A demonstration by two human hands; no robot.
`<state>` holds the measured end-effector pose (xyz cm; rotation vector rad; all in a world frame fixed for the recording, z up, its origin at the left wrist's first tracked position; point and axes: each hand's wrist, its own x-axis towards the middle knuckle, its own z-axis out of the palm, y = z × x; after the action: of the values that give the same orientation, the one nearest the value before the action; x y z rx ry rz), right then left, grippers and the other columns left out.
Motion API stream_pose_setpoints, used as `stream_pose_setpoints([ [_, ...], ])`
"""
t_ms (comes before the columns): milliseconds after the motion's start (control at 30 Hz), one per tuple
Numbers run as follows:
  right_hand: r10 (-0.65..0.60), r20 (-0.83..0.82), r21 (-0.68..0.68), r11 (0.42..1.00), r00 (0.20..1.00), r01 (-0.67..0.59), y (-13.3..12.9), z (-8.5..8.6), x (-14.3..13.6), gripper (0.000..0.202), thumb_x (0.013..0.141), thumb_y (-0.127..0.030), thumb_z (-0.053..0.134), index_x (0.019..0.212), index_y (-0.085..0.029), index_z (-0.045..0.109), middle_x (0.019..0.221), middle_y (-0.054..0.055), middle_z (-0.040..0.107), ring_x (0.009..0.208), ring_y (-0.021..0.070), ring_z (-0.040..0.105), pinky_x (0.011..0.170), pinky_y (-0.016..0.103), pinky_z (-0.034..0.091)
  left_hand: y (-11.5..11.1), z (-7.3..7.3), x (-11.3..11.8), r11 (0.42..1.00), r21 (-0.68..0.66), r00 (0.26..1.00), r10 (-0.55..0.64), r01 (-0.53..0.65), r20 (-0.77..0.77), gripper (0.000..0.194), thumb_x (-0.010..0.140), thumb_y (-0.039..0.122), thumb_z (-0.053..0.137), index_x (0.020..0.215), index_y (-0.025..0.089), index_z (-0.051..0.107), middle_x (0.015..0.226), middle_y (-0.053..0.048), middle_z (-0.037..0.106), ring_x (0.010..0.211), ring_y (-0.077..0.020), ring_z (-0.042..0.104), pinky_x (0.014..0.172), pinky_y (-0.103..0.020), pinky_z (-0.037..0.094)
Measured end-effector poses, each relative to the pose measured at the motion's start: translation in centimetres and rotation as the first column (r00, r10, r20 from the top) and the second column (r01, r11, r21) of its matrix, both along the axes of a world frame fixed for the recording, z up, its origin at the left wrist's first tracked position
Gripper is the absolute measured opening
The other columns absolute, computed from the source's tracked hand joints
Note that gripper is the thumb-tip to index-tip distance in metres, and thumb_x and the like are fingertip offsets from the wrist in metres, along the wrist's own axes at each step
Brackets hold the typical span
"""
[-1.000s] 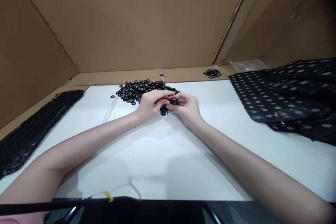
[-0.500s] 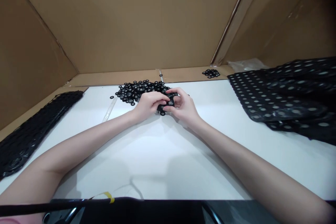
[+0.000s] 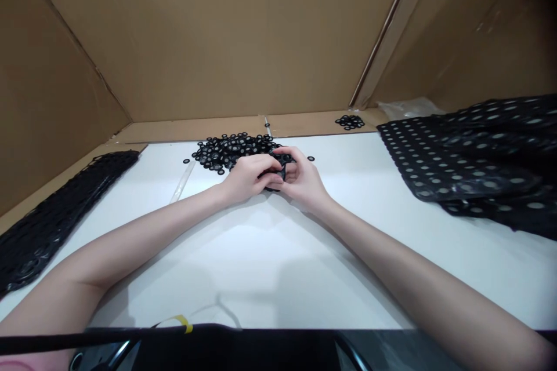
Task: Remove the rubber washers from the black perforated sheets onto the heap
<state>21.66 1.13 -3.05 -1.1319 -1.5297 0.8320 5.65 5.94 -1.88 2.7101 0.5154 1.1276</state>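
Observation:
At the middle of the white table (image 3: 261, 255), my left hand (image 3: 251, 176) and my right hand (image 3: 303, 181) meet, fingertips close together. Between them is a dark piece with rings (image 3: 281, 173), mostly hidden by the fingers; both hands are closed around it. Just behind and to the left lies a heap of small black rings (image 3: 235, 148), partly covered by my left hand. One loose black ring (image 3: 311, 158) sits right of my right hand, another (image 3: 186, 161) left of the heap.
A dotted black sheet (image 3: 444, 168) lies folded on the right, a black bundle in clear film (image 3: 65, 208) on the left. A small ring pile (image 3: 350, 122) rests on the cardboard edge. A clear strip (image 3: 183, 181) lies left of the heap. Cardboard walls (image 3: 235, 35) stand behind.
My left thumb and fingers have shifted over the dark piece, now covering more of it. My right hand has moved slightly left, and the loose ring beside it shows more fully.

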Motion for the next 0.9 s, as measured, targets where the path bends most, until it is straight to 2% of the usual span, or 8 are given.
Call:
stream_pose_setpoints([
  [200,0.018,-0.115,-0.039,0.999,0.993,-0.022,-0.2,0.2,-0.4,0.063,0.056,-0.026,0.076,0.112,-0.025,0.046,0.055,-0.009,0.054,0.049,0.0143,0.056,0.051,0.028,0.046,0.7,-0.8,0.1,0.957,0.285,0.996,0.076,-0.057,-0.056,0.024,0.093,0.021,0.04,0.08,0.015,0.059,0.068,-0.004,0.063,0.064,-0.0134,0.057,0.06,-0.024,0.044],
  [300,0.019,-0.16,-0.059,0.998,0.987,-0.028,-0.3,0.5,-0.5,0.063,0.056,-0.027,0.077,0.111,-0.025,0.045,0.052,-0.01,0.052,0.046,0.0143,0.056,0.048,0.028,0.046,0.7,-1.0,0.3,0.953,0.295,0.995,0.083,-0.065,-0.048,0.024,0.092,0.019,0.04,0.079,0.015,0.059,0.07,-0.005,0.064,0.065,-0.0136,0.057,0.06,-0.024,0.043],
  [367,0.011,-0.157,-0.065,0.998,0.987,-0.022,-0.4,0.6,-0.5,0.062,0.056,-0.027,0.077,0.11,-0.025,0.046,0.051,-0.011,0.05,0.044,0.0146,0.056,0.048,0.028,0.046,0.6,-1.0,0.4,0.976,0.203,0.997,0.08,-0.078,-0.002,0.023,0.09,0.017,0.04,0.078,0.016,0.059,0.072,-0.005,0.065,0.067,-0.0133,0.058,0.062,-0.024,0.044],
  [500,0.054,-0.125,-0.032,0.998,0.991,-0.059,-0.5,0.6,-0.5,0.055,0.062,-0.025,0.073,0.11,-0.026,0.046,0.052,-0.01,0.052,0.046,0.0157,0.059,0.049,0.03,0.049,0.6,-0.7,0.8,0.98,-0.151,0.983,0.146,-0.129,0.112,0.02,0.087,0.015,0.042,0.075,0.016,0.058,0.069,-0.001,0.064,0.06,-0.0106,0.057,0.06,-0.021,0.043],
  [567,0.071,-0.121,-0.012,0.997,0.99,-0.073,-0.5,0.7,-0.5,0.052,0.064,-0.025,0.071,0.11,-0.026,0.046,0.052,-0.01,0.052,0.045,0.0155,0.058,0.049,0.03,0.049,0.9,-0.5,1.0,0.945,-0.286,0.967,0.205,-0.156,0.152,0.019,0.086,0.016,0.045,0.073,0.016,0.059,0.068,0.0,0.064,0.061,-0.0106,0.057,0.061,-0.021,0.042],
  [700,0.053,-0.128,-0.008,0.998,0.99,-0.055,-0.4,0.8,-0.5,0.051,0.064,-0.027,0.072,0.109,-0.026,0.047,0.053,-0.01,0.051,0.045,0.0148,0.057,0.048,0.029,0.048,2.3,-0.2,1.5,0.887,-0.413,0.917,0.323,-0.206,0.235,0.019,0.083,0.017,0.049,0.068,0.015,0.06,0.068,0.0,0.064,0.066,-0.0128,0.056,0.065,-0.024,0.043],
  [800,0.033,-0.123,-0.016,0.999,0.992,-0.035,-0.6,0.8,-0.6,0.051,0.064,-0.029,0.073,0.108,-0.026,0.048,0.054,-0.01,0.047,0.045,0.0142,0.056,0.048,0.028,0.047,3.8,0.3,1.5,0.826,-0.537,0.878,0.374,-0.169,0.299,0.019,0.082,0.016,0.05,0.065,0.015,0.059,0.06,0.001,0.059,0.06,-0.0117,0.053,0.062,-0.023,0.042],
  [900,0.056,-0.098,-0.02,0.998,0.994,-0.058,-0.8,0.6,-0.7,0.049,0.065,-0.028,0.073,0.108,-0.026,0.05,0.054,-0.01,0.042,0.044,0.0132,0.053,0.048,0.028,0.046,5.8,1.3,0.3,0.73,-0.667,0.761,0.517,-0.152,0.392,0.025,0.087,0.017,0.044,0.064,0.016,0.054,0.048,0.004,0.046,0.044,-0.009,0.041,0.049,-0.021,0.035],
])
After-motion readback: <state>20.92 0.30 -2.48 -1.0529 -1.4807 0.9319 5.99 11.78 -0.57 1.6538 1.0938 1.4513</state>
